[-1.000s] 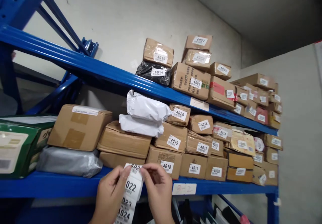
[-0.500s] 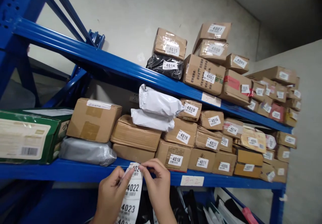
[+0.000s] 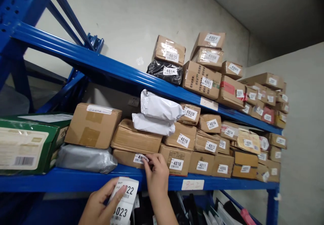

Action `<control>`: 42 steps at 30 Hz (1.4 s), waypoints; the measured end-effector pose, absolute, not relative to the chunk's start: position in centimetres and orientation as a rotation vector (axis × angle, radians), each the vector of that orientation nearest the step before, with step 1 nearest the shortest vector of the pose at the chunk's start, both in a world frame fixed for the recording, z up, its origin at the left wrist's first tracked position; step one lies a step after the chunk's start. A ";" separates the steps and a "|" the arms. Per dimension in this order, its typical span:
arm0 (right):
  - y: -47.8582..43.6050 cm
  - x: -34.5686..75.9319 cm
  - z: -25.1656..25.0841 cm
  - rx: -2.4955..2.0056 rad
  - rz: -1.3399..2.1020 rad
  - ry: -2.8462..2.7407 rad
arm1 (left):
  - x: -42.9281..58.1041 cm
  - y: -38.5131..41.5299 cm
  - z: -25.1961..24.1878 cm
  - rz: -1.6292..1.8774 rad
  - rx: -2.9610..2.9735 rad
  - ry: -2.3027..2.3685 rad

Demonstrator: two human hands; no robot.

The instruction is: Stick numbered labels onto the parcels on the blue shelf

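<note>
My left hand (image 3: 105,201) pinches a strip of white number labels (image 3: 124,201); 4023 reads on it, and the label above is partly under my thumb. My right hand (image 3: 157,171) is up at the shelf, with thumb and finger closed on the right end of a single number sticker (image 3: 140,158). That sticker lies against the front of a low cardboard box (image 3: 124,158), its last digits hidden by my fingers. On top of this box rests another brown carton (image 3: 136,140), with two white plastic parcels (image 3: 160,107) stacked above. The box labelled 4018 (image 3: 174,159) stands just right of my hand.
Blue shelf beams (image 3: 83,174) run across the rack. Left of the low box are a grey plastic parcel (image 3: 86,158), a taped carton (image 3: 92,125) and a green box (image 3: 25,147). Several numbered boxes line both shelves to the right. Dark bags (image 3: 177,208) fill the level below.
My right hand has peeled the top sticker off the strip and moved it up to the low box's front. My left hand has moved down and left with the strip.
</note>
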State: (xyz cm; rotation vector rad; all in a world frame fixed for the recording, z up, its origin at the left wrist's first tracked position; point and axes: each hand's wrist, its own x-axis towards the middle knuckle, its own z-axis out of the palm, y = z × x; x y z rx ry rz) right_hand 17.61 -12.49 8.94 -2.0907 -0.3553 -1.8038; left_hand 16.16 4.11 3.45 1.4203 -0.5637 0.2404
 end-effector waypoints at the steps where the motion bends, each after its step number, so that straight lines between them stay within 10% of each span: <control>1: -12.4 17.6 9.0 -2.063 -1.898 -0.282 | 16.1 4.0 3.7 0.185 1.357 -0.517; 12: -12.8 17.0 8.2 -2.303 -1.907 -0.561 | 18.5 3.8 6.2 0.481 1.626 -0.797; 29: -10.9 14.6 10.3 -1.500 -0.740 -0.427 | 18.0 1.1 8.0 0.802 1.398 -0.539; 36: -11.2 14.3 11.6 -1.557 -0.831 -0.467 | 17.8 1.7 8.7 0.296 1.198 -0.643; 42: -10.5 15.0 11.9 -1.796 -1.217 -0.481 | 17.9 1.2 8.7 0.529 1.303 -0.456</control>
